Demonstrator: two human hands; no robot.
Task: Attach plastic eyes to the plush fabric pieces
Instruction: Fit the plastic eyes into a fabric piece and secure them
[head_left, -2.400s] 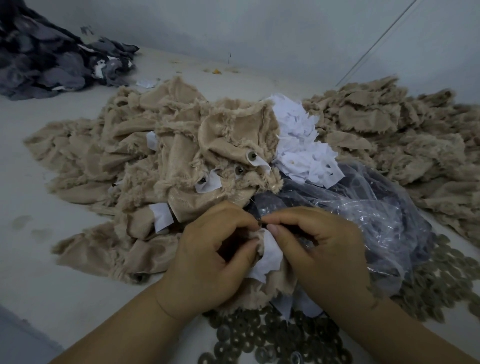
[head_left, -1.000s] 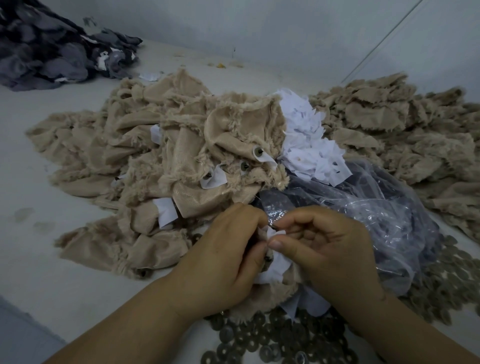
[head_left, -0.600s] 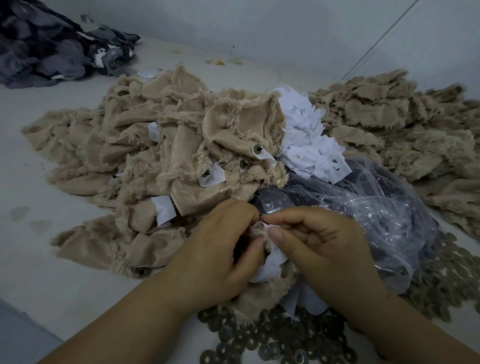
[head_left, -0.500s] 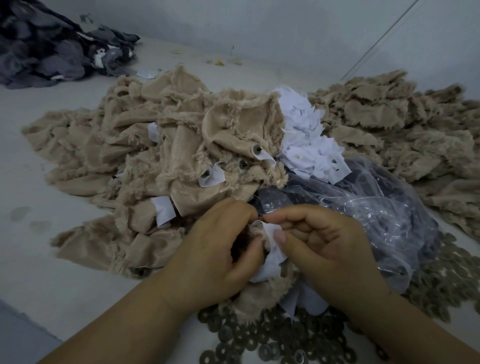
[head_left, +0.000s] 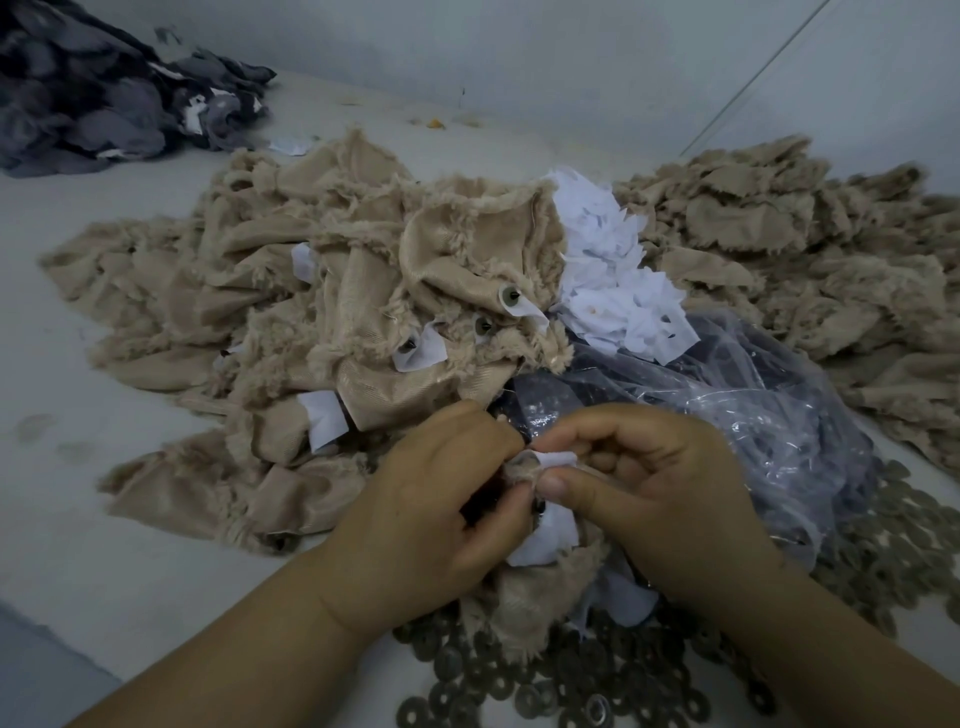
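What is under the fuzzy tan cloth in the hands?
Round dark metal washers lie scattered under the fuzzy tan plush piece and around its edges. A white fabric patch lies on it. Whatever lies beneath its middle is covered.

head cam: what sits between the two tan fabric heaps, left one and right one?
Head view: a heap of white paper scraps, and nearer the hands, a clear plastic bag, between left heap and right heap.

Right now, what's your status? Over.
Both hands, left and right, pinching one plush piece with its white patch. Eye hidden under fingers. Washers beneath, nothing blocking.
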